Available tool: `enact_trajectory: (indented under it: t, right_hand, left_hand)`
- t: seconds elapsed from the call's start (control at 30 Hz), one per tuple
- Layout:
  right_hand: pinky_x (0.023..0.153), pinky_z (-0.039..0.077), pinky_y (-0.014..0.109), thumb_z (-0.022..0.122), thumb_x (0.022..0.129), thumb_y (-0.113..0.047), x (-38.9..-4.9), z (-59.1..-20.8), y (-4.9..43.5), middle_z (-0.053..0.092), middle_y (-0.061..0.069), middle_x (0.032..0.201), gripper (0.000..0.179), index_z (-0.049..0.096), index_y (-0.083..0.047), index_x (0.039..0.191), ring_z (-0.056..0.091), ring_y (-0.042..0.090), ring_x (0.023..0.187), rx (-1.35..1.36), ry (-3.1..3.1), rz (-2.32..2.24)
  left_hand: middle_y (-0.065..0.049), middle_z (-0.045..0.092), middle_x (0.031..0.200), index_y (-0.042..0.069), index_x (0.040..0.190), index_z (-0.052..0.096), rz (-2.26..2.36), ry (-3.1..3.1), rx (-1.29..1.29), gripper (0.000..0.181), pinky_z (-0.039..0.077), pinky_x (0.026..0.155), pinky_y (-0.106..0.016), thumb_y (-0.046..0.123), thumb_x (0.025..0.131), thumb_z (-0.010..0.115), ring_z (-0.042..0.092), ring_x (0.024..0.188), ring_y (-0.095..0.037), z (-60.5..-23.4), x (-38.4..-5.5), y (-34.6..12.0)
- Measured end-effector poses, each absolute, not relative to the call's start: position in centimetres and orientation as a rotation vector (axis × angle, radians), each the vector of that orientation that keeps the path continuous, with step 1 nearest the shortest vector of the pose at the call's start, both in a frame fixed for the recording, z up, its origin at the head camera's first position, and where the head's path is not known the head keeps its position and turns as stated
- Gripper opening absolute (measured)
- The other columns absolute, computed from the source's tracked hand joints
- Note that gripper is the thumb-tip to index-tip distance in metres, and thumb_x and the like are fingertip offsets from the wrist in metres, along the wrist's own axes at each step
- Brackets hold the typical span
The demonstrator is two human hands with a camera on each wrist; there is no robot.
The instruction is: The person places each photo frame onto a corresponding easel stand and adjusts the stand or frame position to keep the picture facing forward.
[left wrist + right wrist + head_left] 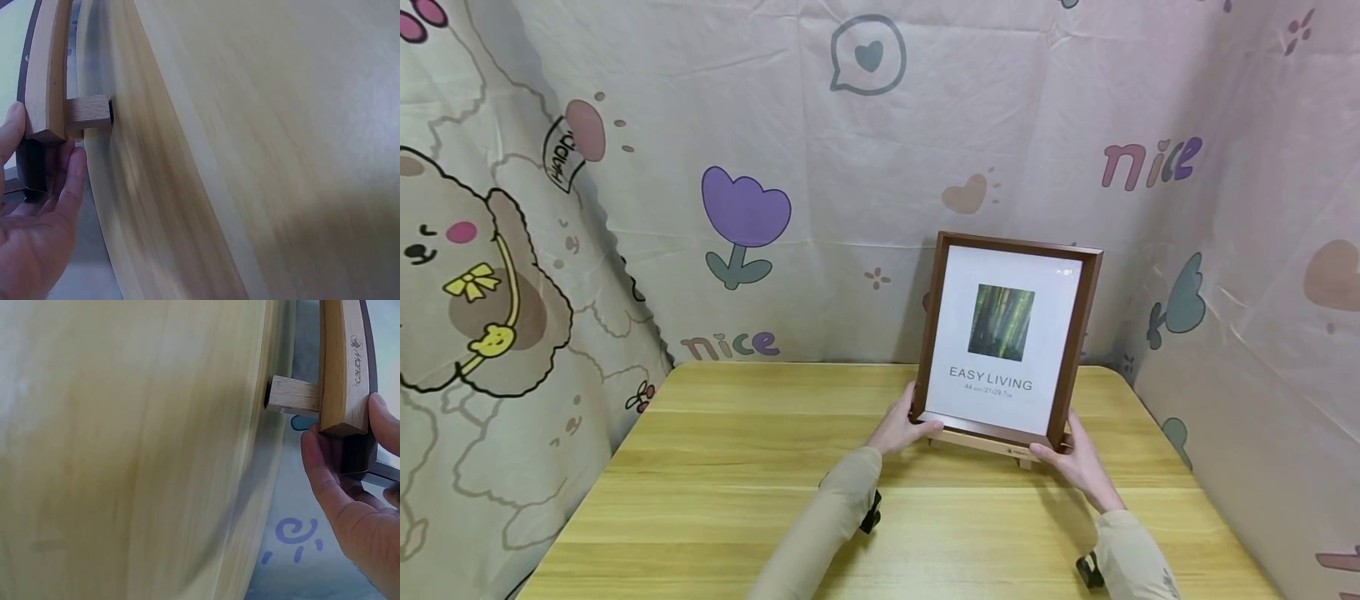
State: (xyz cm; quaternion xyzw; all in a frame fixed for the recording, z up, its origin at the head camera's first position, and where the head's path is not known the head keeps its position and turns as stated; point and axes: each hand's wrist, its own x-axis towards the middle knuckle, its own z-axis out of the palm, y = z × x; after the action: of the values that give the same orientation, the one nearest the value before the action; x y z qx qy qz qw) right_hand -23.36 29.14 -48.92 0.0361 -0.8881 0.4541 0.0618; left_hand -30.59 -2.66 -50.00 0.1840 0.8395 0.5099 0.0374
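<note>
A brown picture frame [1004, 333] with a white "EASY LIVING" insert and a small forest picture stands leaning back on a light wooden easel stand [977, 442]. My left hand [904, 425] grips its lower left corner, thumb on the front and fingers behind. At the lower right corner my right hand [1075, 458] holds it the same way. In the left wrist view the stand's ledge [47, 75] and a short foot [89, 112] show beside the fingers. The right wrist view shows the ledge's printed logo and another foot [294, 395] on the table.
The light wood table [760, 467] stretches left and forward of the frame. Patterned cloth [850, 167] hangs behind the table and along both sides, close to its edges. Dark wrist devices [871, 512] sit beneath both sleeves.
</note>
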Motion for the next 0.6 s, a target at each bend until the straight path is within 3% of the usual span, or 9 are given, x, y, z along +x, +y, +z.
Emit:
enact_trajectory:
  t: [0.6]
  right_hand:
    - [0.088, 0.053, 0.034, 0.075, 0.091, -0.013, -23.24, -48.62, 28.79, 0.044, 0.039, 0.145, 0.095, 0.012, -0.002, 0.16, 0.058, 0.055, 0.119, 0.058, -2.708, 1.358]
  left_hand:
    - [-0.026, 0.056, 0.143, 0.011, 0.16, 0.019, 1.617, 2.546, 0.588, 0.091, 0.045, 0.111, -0.056, 0.026, 0.091, 0.076, 0.056, 0.129, -0.042, -49.77, -30.22, -2.62]
